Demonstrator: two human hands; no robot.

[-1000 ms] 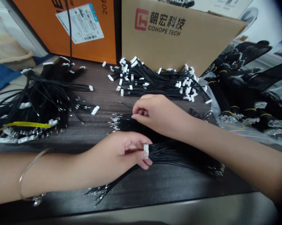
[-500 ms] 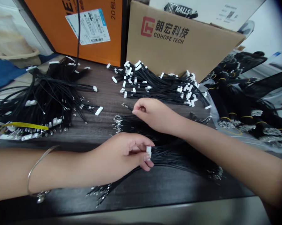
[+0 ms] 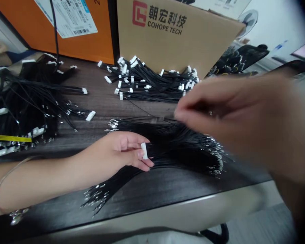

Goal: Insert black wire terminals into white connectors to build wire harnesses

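Currently, the left hand (image 3: 125,149) pinches a white connector (image 3: 144,150) at mid-frame, its long axis near vertical. The right hand (image 3: 233,115), farther from it, stands up and right of the connector; blur hides how closed its fingers are, or whether they hold anything. Wires (image 3: 177,137) lie between.

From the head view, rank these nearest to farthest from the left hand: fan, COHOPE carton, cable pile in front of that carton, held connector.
1. Held connector: pinched in the left hand.
2. Cable pile: beyond the hand, on the carton's near side.
3. Carton: just behind that pile.
4. Fan: background, upper right.
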